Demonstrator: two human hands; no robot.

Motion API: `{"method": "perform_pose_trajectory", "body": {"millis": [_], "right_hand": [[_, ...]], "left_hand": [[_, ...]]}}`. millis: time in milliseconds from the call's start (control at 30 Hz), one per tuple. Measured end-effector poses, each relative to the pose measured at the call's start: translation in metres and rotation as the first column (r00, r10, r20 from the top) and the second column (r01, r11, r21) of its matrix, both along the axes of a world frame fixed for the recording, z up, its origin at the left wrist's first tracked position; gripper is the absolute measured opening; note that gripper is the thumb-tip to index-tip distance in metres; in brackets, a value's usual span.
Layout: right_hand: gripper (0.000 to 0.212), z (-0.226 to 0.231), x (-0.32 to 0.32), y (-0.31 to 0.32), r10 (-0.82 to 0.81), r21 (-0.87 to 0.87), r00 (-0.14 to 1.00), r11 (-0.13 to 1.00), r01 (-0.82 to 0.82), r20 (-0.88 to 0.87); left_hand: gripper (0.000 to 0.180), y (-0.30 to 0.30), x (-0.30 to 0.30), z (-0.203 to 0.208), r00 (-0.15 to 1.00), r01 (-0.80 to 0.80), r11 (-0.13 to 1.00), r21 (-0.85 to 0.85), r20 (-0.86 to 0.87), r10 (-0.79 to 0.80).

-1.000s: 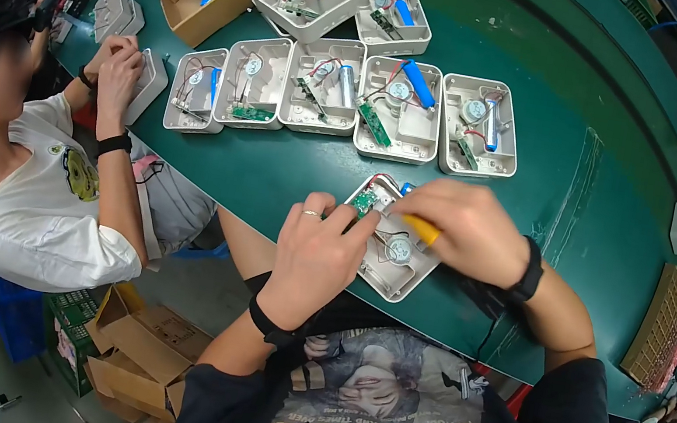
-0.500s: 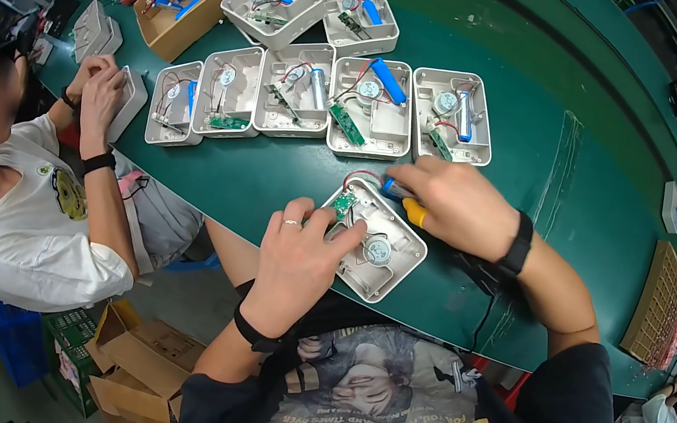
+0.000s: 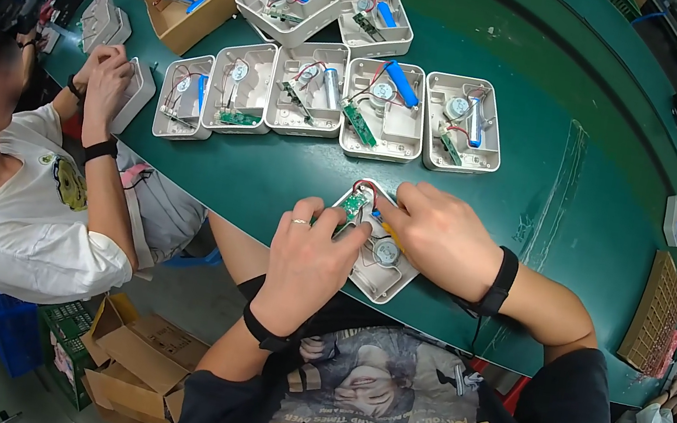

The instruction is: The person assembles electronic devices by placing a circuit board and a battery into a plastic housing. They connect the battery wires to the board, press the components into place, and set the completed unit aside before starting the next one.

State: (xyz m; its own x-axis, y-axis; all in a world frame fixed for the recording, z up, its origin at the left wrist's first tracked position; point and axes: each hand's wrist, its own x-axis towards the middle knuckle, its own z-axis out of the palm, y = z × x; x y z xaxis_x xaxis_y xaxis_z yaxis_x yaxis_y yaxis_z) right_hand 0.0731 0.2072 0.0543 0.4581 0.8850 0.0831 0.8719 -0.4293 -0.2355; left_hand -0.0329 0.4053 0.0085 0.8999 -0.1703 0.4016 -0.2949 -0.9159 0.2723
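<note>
A white plastic housing [image 3: 380,285] lies in front of me at the table's near edge, open side up. Inside it are a green circuit board [image 3: 353,203], red wires [image 3: 367,185] and a round speaker [image 3: 386,253]. My left hand [image 3: 310,251] grips the housing's left side, thumb over the rim beside the board. Over the opposite side, my right hand [image 3: 445,237] is closed, pressing down into the housing. A sliver of blue battery [image 3: 375,216] shows under its fingers; the rest is hidden. A yellow cover [image 3: 390,229] sits on one right-hand finger.
Beyond my hands stand several similar housings [image 3: 379,149] with boards, speakers and blue batteries. A cardboard box [image 3: 174,33] of wired batteries is at the far left. On my left, a co-worker [image 3: 54,220] handles another housing [image 3: 137,95]. A brown gridded tray [image 3: 651,305] stands at right.
My right hand has moved left and down with the blue battery, from beyond the housing's rim to inside it. My left hand stays on the housing. The view has shifted slightly.
</note>
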Motion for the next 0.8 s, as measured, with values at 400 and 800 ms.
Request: {"method": "perform_pose_trajectory", "body": {"millis": [400,800], "right_hand": [[0.031,0.005,-0.003,0.006,-0.071,0.059,0.981,0.995,0.083,-0.181],[0.030,0.002,-0.011,0.010,-0.087,0.135,0.990,0.986,0.102,-0.111]], "left_hand": [[0.021,-0.008,-0.009,-0.011,0.999,-0.016,0.996,-0.091,0.028,0.019],[0.019,-0.008,-0.004,-0.013,1.000,-0.020,0.994,-0.112,0.016,0.022]]}}
